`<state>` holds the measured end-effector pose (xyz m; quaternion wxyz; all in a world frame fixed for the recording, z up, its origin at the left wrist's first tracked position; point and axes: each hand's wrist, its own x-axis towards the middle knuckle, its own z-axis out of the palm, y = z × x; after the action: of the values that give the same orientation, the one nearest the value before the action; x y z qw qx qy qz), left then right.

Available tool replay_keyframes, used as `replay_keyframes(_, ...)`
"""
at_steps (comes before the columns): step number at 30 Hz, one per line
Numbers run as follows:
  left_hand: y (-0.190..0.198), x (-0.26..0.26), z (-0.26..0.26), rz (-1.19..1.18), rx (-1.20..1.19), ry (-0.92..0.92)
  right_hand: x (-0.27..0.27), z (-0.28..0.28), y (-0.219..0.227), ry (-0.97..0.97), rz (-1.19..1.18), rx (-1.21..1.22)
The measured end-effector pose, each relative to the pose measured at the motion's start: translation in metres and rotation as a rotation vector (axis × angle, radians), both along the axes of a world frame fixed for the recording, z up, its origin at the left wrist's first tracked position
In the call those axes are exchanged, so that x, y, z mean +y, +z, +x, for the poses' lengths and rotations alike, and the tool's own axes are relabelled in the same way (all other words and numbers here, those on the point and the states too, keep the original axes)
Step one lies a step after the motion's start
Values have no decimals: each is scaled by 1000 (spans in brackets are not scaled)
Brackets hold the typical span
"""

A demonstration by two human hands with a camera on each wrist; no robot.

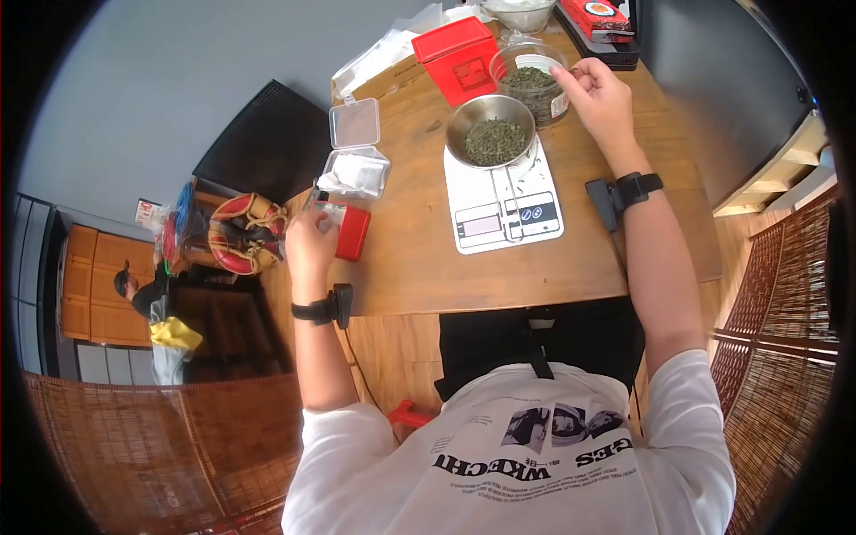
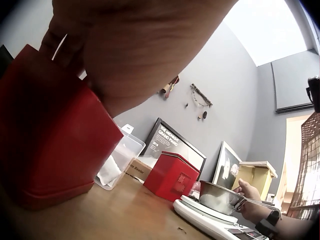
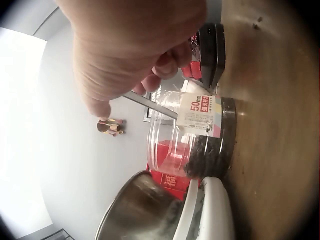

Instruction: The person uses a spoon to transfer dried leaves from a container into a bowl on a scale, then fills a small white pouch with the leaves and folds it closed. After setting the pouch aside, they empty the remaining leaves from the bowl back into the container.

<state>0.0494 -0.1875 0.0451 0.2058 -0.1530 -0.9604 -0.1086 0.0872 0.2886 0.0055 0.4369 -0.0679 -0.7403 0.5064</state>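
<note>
My right hand (image 1: 599,100) pinches a thin, flat metal utensil handle (image 3: 152,106) that slants into a clear plastic jar (image 3: 162,140). Dark green dried leaves lie in the jar, and the utensil's lower end is hidden behind its label (image 3: 199,115). Close in front of the jar, a steel bowl (image 1: 456,134) with a long wire handle holds more dried leaves (image 1: 496,143). It sits on a white kitchen scale (image 1: 464,194). On the left, my left hand (image 1: 310,242) grips the edge of a small red box (image 1: 355,234), its fingertips partly hidden behind the box.
An open clear plastic case (image 1: 379,171) with white packets stands beyond the small red box. A larger red box (image 1: 455,62) is next to the jar. Further back are a glass bowl (image 1: 526,16) and a dark tray (image 1: 615,55). Another person (image 1: 147,299) stands far left.
</note>
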Motion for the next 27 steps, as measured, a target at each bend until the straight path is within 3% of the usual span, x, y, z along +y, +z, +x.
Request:
replay_keyframes(11, 7, 13, 9, 31, -80, -5, -2, -5, -1, -37, 64, 15)
replay_keyframes(13, 13, 20, 14, -104, 158, -111, -3, -4, -1, -41, 57, 31)
replay_keyframes(17, 24, 45, 28, -3, 356, -205, -4, 1, 2, -57, -18, 110)
replay_keyframes(20, 24, 72, 48, 237, 234, -239, -12, 11, 14, -54, -166, 251)
replay_keyframes(22, 19, 90, 59, 366, -26, -252, -15, 16, 22, -73, -150, 306)
replay_keyframes(24, 5, 100, 56, 461, -130, -298, -18, 20, 35, -83, -125, 366)
replay_keyframes(26, 6, 109, 56, 401, -129, -284, -26, 28, 45, -168, 96, 133)
replay_keyframes(27, 9, 110, 51, 409, -126, -282, -37, 38, 59, -45, 50, 57)
